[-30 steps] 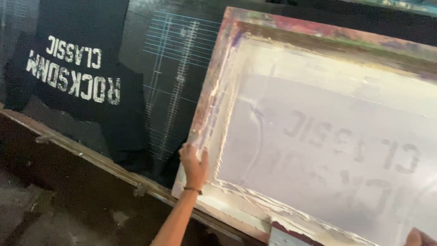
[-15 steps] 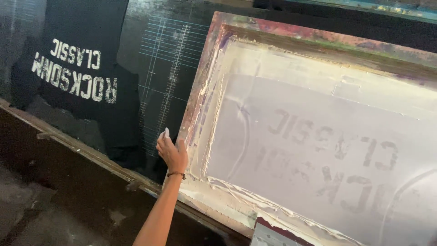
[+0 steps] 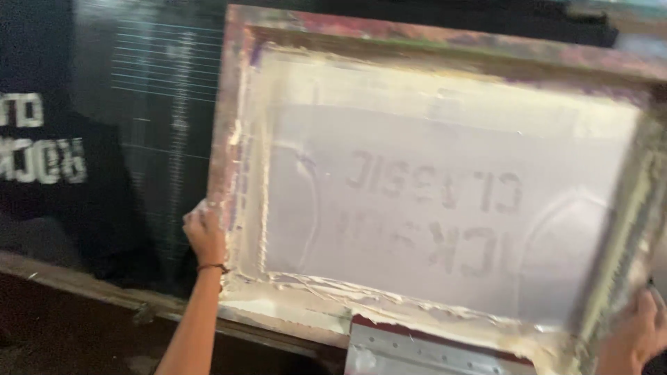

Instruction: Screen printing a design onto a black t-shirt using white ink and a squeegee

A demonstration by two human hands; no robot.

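Here, the left hand [image 3: 206,232] grips the ink-smeared wooden screen-printing frame [image 3: 445,42] at nine o'clock; the right hand [image 3: 636,340], half cut off, clasps five o'clock; a black printed shirt [image 3: 42,160] blurs leftward.

This was a screen-printing workshop. A large ink-smeared printing screen [image 3: 445,201] lay on a long dark bench [image 3: 83,292]. A printed black shirt [image 3: 48,173] lay beside it.

- screen frame [image 3: 236,125]: worn wood, crusty with dried ink
- mesh [image 3: 445,201]: smooth, matt, whitish
- squeegee [image 3: 424,351]: shiny metal
- shirt [image 3: 48,160]: matt black cloth
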